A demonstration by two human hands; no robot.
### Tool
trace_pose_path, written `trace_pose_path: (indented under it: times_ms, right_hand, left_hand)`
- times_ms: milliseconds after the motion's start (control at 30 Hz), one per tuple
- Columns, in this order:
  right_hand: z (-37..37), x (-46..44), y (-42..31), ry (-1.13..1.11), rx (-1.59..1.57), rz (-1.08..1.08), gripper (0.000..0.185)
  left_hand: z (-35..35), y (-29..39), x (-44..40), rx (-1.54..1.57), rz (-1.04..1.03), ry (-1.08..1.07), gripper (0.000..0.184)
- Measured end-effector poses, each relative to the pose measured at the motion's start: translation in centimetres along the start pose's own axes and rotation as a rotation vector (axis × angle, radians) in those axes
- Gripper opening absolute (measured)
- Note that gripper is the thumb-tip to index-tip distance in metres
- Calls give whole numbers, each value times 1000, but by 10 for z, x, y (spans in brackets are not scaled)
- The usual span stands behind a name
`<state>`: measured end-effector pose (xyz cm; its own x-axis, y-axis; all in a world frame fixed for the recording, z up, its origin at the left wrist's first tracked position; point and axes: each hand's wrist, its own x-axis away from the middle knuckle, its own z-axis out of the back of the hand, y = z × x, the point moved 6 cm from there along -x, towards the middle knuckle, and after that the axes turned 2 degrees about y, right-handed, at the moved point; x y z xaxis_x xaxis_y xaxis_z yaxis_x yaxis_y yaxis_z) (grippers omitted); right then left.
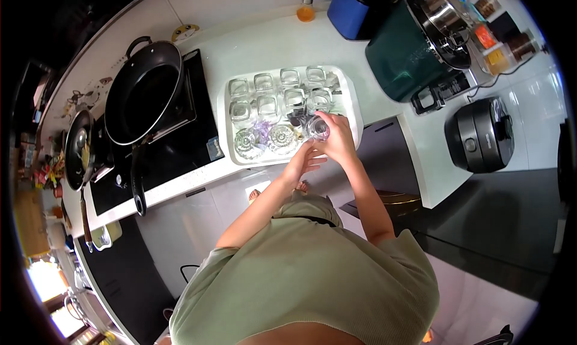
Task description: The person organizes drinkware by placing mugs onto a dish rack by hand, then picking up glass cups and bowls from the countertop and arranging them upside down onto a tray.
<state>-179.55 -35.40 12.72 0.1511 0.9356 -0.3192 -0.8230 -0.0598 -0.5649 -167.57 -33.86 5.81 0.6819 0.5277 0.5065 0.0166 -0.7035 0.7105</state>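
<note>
A white tray (225, 142) on the counter carries rows of clear drinking glasses; square-rimmed ones such as this glass (264, 81) stand at the back. Toward the front sit rounder pieces of patterned glass, among them a greenish one (246, 142) and a clear one (282, 138). My right hand (340, 139) is closed around a clear glass (317, 128) at the tray's front right corner. Just left of that glass is my left hand (302, 163), its fingers stretched out and apart. Whether its fingertips touch the glass I cannot tell.
Left of the tray, a large black frying pan (144, 93) rests on the black cooktop (174, 159), its handle past the front edge. A smaller pan (80, 147) lies farther left. On the right stand a dark green pot-like appliance (393, 57) and a black cooker (479, 135).
</note>
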Motion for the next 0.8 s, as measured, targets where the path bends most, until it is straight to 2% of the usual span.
trace_pose_path:
  times_ms: [367, 567, 700, 800]
  right_hand:
    - [-6, -12, -6, -78, -72, 36, 78]
    - [-2, -5, -8, -30, -140, 102, 83]
    - [-6, 2, -1, 2, -180, 110, 85]
    - [-6, 3, 3, 3, -225, 114, 84]
  left_hand:
    - [5, 0, 2, -1, -30, 69, 61]
    - [9, 13, 23, -291, -35, 102, 53]
    - [37, 15, 35, -326, -112, 139, 42]
    - [47, 28, 56, -383, -80, 168, 39]
